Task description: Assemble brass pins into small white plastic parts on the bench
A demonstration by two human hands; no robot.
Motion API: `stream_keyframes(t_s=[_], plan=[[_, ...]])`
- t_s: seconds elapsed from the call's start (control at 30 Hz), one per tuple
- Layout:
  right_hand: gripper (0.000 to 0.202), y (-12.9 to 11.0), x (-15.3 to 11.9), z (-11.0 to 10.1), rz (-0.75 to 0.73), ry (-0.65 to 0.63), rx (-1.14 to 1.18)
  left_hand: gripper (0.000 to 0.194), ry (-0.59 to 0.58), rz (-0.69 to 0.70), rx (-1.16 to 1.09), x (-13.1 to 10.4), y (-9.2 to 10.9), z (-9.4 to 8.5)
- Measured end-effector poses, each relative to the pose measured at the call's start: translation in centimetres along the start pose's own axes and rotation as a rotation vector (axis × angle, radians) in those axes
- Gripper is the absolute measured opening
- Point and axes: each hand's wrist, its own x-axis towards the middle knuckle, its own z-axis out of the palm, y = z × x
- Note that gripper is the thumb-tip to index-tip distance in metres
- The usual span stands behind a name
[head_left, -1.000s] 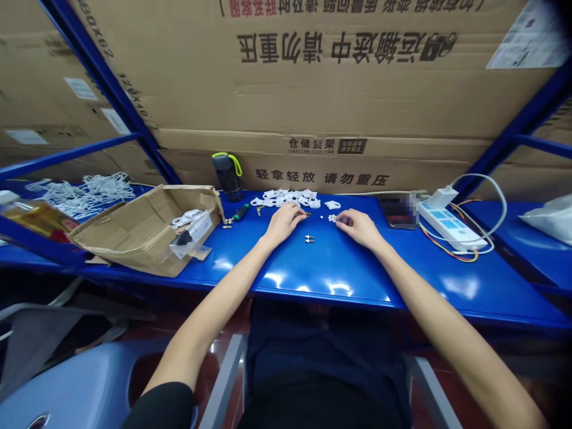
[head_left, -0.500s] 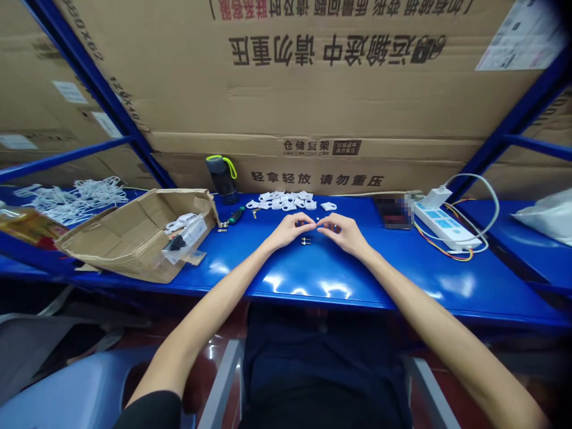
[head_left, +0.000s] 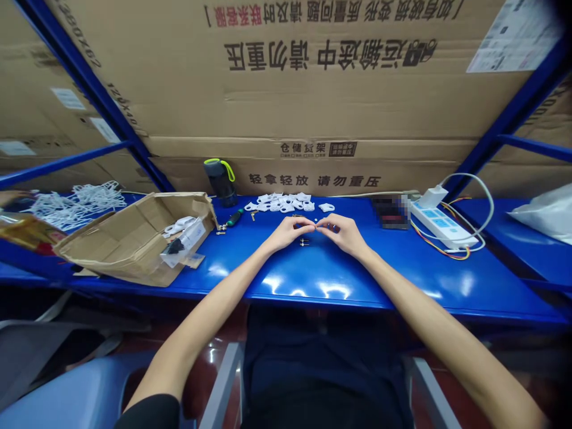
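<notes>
My left hand (head_left: 290, 233) and my right hand (head_left: 338, 231) meet fingertip to fingertip over the blue table (head_left: 357, 280). Both are closed in a pinch, and whatever is between the fingers is too small to make out. Just below them lie a few small metal pieces (head_left: 304, 243) with thin pins. A tiny white piece (head_left: 316, 220) rests behind the fingertips. Farther back is a pile of white star-shaped plastic parts (head_left: 286, 203), with a single white part (head_left: 326, 208) to its right.
At left stands an open cardboard box (head_left: 120, 256) with bagged parts inside. A green-handled screwdriver (head_left: 235, 218) and a dark bottle (head_left: 222, 182) are behind it. White cables (head_left: 84, 202) lie far left; a power strip (head_left: 440, 223) with wires sits at right.
The view has shifted slightly. My hands stay together in nearly the same pose, and the parts on the table have not visibly moved.
</notes>
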Motion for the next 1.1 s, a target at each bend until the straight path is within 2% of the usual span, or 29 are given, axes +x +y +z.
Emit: stream_keyframes(t_s=[0.13, 0.27, 0.4, 0.53, 0.77, 0.97, 1.1], plan=[[0.034, -0.2, 0.1, -0.2, 0.066, 0.04, 0.033, 0.03, 0.03, -0.006, -0.022, -0.1, 0.3, -0.2], [0.031, -0.3, 0.1, -0.2, 0.052, 0.049, 0.044, 0.035, 0.037, -0.008, 0.009, -0.1, 0.1, -0.2], [0.028, -0.4, 0.0, 0.0, 0.041, 0.035, 0.035, 0.026, 0.064, 0.107, 0.196, -0.2, -0.4, -0.1], [0.025, -0.3, -0.1, 0.1, 0.016, 0.015, -0.012, 0.023, 0.024, 0.269, 0.414, -0.4, -0.6, -0.2], [0.022, 0.0, -0.3, 0.3, -0.018, -0.018, -0.109, 0.024, 0.049, 0.374, 0.501, -0.4, -0.7, -0.4], [0.025, 0.0, -0.3, 0.5, -0.058, -0.034, -0.077, 0.024, 0.047, 0.327, 0.432, -0.3, -1.2, -0.1], [0.025, -0.2, -0.3, 0.4, -0.045, -0.014, -0.044, 0.026, 0.126, 0.219, 0.312, -0.3, -0.8, 0.2]])
